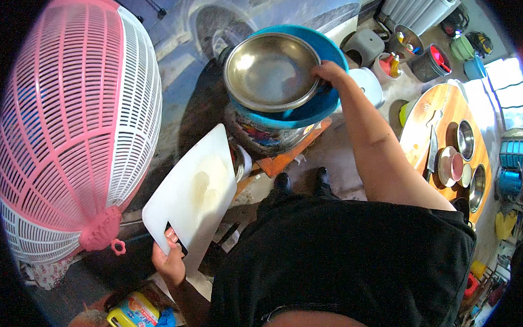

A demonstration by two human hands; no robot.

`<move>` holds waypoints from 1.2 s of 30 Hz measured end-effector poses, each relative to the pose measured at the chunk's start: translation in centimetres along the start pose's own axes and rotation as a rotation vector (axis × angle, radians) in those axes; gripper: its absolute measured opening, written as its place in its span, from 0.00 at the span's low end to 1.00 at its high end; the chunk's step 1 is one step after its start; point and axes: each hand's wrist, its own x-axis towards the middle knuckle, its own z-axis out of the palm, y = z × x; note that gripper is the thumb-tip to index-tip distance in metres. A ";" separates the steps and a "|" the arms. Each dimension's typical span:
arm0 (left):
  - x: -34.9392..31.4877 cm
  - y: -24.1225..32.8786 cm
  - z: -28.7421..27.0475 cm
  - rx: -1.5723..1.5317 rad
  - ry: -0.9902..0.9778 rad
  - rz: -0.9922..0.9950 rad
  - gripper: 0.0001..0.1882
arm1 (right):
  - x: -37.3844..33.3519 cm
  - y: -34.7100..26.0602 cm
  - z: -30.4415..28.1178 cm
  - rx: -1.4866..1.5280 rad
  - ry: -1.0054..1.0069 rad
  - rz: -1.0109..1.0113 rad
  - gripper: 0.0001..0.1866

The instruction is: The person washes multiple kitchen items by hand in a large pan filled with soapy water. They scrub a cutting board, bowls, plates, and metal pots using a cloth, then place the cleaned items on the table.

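My left hand (170, 260) grips a white cutting board (194, 187) by the handle slot at its lower end, fingers through the slot. The board is tilted and has a damp, yellowish patch in its middle. At upper centre my right hand (331, 73) is closed on the right rim of a wide metal basin (270, 71). The metal basin sits inside or over a larger blue plastic basin (334, 51), whose rim shows around it. Beneath them is a dark round container with a patterned side (262, 135); whether the metal basin rests on anything is hidden.
A big pink and white mesh food cover (73, 99) fills the left side. At right stands a wooden table (447, 112) with a knife (432, 149), metal bowls (465, 140) and small dishes. Buckets and a grey stool (364, 47) stand behind. A yellow jug (135, 313) lies lower left.
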 end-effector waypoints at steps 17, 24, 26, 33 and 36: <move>4.9 7.1 2.9 0.158 -0.094 0.136 0.25 | -9.5 1.3 1.3 0.369 0.220 0.020 0.21; 4.6 8.2 2.8 0.153 -0.021 0.204 0.21 | -14.1 4.0 -4.5 0.649 0.220 0.066 0.13; 4.9 8.5 2.7 0.141 -0.058 0.169 0.20 | -15.8 6.0 -6.7 0.666 0.346 0.025 0.09; 4.8 8.7 2.2 0.173 -0.111 0.149 0.19 | -24.7 16.9 -16.2 0.851 0.578 -0.088 0.08; 6.0 8.4 1.9 0.193 -0.210 0.177 0.20 | -29.9 23.1 -18.2 0.872 0.764 0.046 0.08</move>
